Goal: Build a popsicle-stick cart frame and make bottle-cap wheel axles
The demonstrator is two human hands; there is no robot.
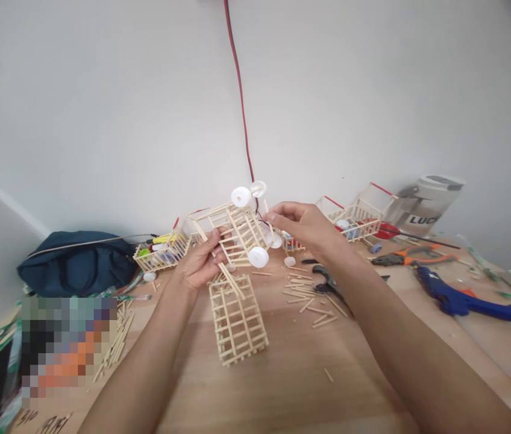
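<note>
1 stick cart (243, 232) in L hand (197, 264), w/ wheels (258, 257) by R hand (303, 225)

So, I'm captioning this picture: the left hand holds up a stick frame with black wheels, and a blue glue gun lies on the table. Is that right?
Not quite: the wheels are white, not black. In the head view, the left hand holds up the stick frame, and a blue glue gun lies on the table.

White wheels (258, 257), tan stick frame (243, 234), blue glue gun (453, 300)
</note>
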